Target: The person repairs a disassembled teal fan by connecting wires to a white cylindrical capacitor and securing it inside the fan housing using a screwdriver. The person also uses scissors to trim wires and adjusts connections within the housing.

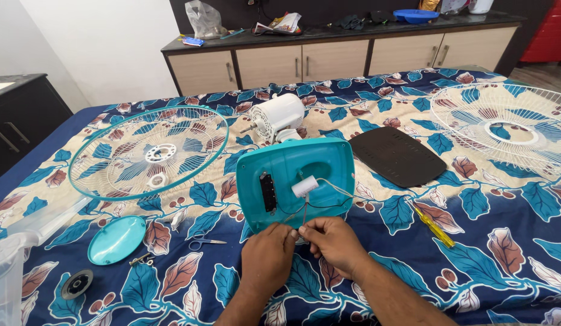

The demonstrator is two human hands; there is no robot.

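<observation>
A teal fan base (295, 180) lies upside down on the bed, with a white cylindrical capacitor (304, 186), a black switch block (268, 192) and thin wires (328, 202) inside it. My left hand (267, 258) and my right hand (332, 242) meet at its near edge, fingertips pinched on the wire ends. The white fan motor (275, 116) lies just behind the base.
A teal-rimmed fan grille (148, 152) lies at left, a white grille (504, 128) at right. A black plate (397, 156), a yellow screwdriver (433, 226), small scissors (203, 242), a teal round cap (116, 239) and a black ring (77, 284) are spread around. Cabinets (328, 57) stand behind.
</observation>
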